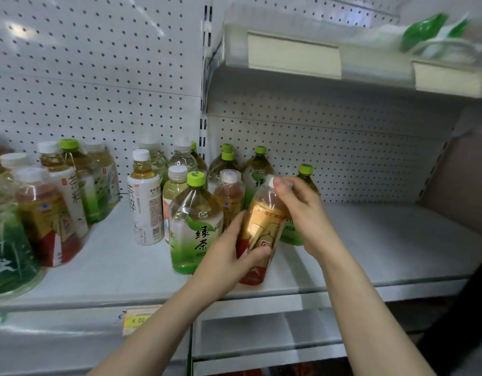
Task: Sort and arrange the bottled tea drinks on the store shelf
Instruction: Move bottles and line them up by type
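Head view, left to right.

- Far left: mixed bottle cluster [44, 213] stands on the shelf [112, 256], amber and green kinds interleaved.
- White-label bottle [145, 202] upright; just right of it, lime-capped green tea bottle [195, 226] near the front.
- Left hand [229, 256]: fingers and thumb curled round the lower body of the amber tea bottle [261, 229]. Bottle is tilted, top leaning right, base low by the shelf front; cannot tell whether it touches the board.
- Second amber bottle [229, 191] stands just behind.
- Right hand [302, 210]: fingertips pinch the held bottle's white-capped top.

Judgement: sorting is part done, with one amber bottle in transit. The next move calls for righting it and seating it beside its like without nudging the green tea bottle close by the left hand.
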Demonstrator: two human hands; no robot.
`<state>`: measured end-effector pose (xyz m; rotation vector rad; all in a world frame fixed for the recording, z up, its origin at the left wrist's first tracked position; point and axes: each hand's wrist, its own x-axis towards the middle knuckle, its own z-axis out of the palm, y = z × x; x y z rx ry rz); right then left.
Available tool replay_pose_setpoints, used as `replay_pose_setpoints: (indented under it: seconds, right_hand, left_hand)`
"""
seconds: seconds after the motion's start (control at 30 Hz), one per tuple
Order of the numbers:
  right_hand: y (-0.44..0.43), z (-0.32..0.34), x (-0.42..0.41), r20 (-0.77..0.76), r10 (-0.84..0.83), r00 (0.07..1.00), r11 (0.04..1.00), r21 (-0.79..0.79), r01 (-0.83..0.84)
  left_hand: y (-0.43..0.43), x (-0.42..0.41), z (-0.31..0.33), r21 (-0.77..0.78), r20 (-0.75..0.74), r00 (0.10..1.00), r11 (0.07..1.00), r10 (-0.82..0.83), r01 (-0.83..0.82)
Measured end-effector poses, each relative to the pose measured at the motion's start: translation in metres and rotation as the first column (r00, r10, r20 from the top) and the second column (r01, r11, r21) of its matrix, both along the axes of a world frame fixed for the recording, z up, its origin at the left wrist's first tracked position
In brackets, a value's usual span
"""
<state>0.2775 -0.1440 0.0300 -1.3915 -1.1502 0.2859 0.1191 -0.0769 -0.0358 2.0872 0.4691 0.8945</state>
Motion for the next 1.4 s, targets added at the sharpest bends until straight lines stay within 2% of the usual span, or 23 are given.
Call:
replay_pose_setpoints:
  seconds: [0.1, 0.13, 0.17, 0.2, 0.23, 0.27, 0.33, 0.47, 0.67, 0.87, 0.93, 1.0, 1.03, 1.07, 1.13, 1.2, 1.3, 1.4]
  right_hand:
    - [0.002, 0.002, 0.009, -0.004, 0.036, 0.999, 0.996, -0.079, -0.036]
    - [0.002, 0.000, 0.018, 0.018, -0.056, 0.998, 0.996, -0.072, 0.057]
    - [0.003, -0.003, 0.033, 0.091, -0.229, 0.969, 0.970, -0.057, 0.234]
    - [0.005, -0.009, 0.051, 0.188, -0.416, 0.890, 0.899, -0.062, 0.434]
    - [0.006, -0.015, 0.066, 0.258, -0.532, 0.806, 0.810, -0.120, 0.573]
    - [0.009, -0.023, 0.078, 0.284, -0.559, 0.779, 0.750, -0.228, 0.621]
    - [0.020, -0.040, 0.089, 0.266, -0.514, 0.816, 0.718, -0.388, 0.578]
    - [0.052, -0.055, 0.092, 0.283, -0.502, 0.817, 0.752, -0.325, 0.574]
    - [0.105, -0.058, 0.090, 0.255, -0.333, 0.908, 0.857, -0.319, 0.405]
    - [0.118, -0.056, 0.101, 0.232, -0.263, 0.936, 0.860, -0.383, 0.337]
    - [0.111, -0.054, 0.090, 0.325, -0.339, 0.883, 0.837, -0.324, 0.441]
    - [0.101, -0.054, 0.065, 0.367, -0.453, 0.813, 0.854, -0.084, 0.514]
    - [0.097, -0.052, 0.048, 0.352, -0.440, 0.826, 0.883, 0.002, 0.469]
    - [0.095, -0.051, 0.031, 0.342, -0.366, 0.865, 0.921, 0.003, 0.389]
    - [0.097, -0.051, 0.003, 0.309, -0.170, 0.936, 0.969, -0.117, 0.215]
    - [0.103, -0.051, -0.011, 0.229, -0.048, 0.972, 0.974, -0.204, 0.096]
    - [0.106, -0.051, -0.012, 0.114, -0.013, 0.993, 0.974, -0.223, 0.038]
    - [0.093, -0.051, -0.013, 0.071, -0.050, 0.996, 0.982, -0.180, 0.062]
  left_hand:
    - [0.001, -0.004, 0.001, -0.097, 0.015, 1.000, 0.995, -0.008, 0.009]
    - [0.000, -0.008, -0.001, -0.116, 0.026, 1.000, 0.993, 0.010, -0.007]
    - [-0.001, -0.014, -0.003, -0.137, 0.045, 0.999, 0.990, 0.027, -0.020]
    - [-0.001, -0.020, -0.005, -0.168, 0.069, 0.997, 0.986, 0.036, -0.024]
    - [-0.002, -0.026, -0.007, -0.203, 0.094, 0.995, 0.979, 0.042, -0.022]
    - [-0.002, -0.032, -0.007, -0.234, 0.116, 0.992, 0.972, 0.051, -0.023]
    - [0.000, -0.044, -0.007, -0.268, 0.154, 0.985, 0.963, 0.081, -0.038]
    - [0.002, -0.064, 0.001, -0.271, 0.248, 0.960, 0.961, 0.131, -0.061]
    - [0.012, -0.092, 0.011, -0.306, 0.366, 0.905, 0.947, 0.215, -0.101]
    - [0.020, -0.109, 0.007, -0.347, 0.389, 0.875, 0.926, 0.288, -0.150]
    - [0.021, -0.110, 0.004, -0.359, 0.386, 0.873, 0.921, 0.297, -0.155]
    - [0.021, -0.109, 0.002, -0.371, 0.382, 0.873, 0.916, 0.303, -0.155]
    - [0.021, -0.108, 0.001, -0.380, 0.377, 0.874, 0.912, 0.307, -0.156]
    - [0.021, -0.107, 0.000, -0.391, 0.370, 0.874, 0.906, 0.314, -0.160]
    - [0.022, -0.104, -0.002, -0.415, 0.362, 0.874, 0.896, 0.323, -0.159]
    - [0.020, -0.103, -0.005, -0.439, 0.355, 0.873, 0.884, 0.333, -0.158]
    - [0.017, -0.105, -0.009, -0.470, 0.349, 0.871, 0.869, 0.346, -0.157]
    - [0.014, -0.109, -0.015, -0.507, 0.347, 0.864, 0.848, 0.366, -0.155]
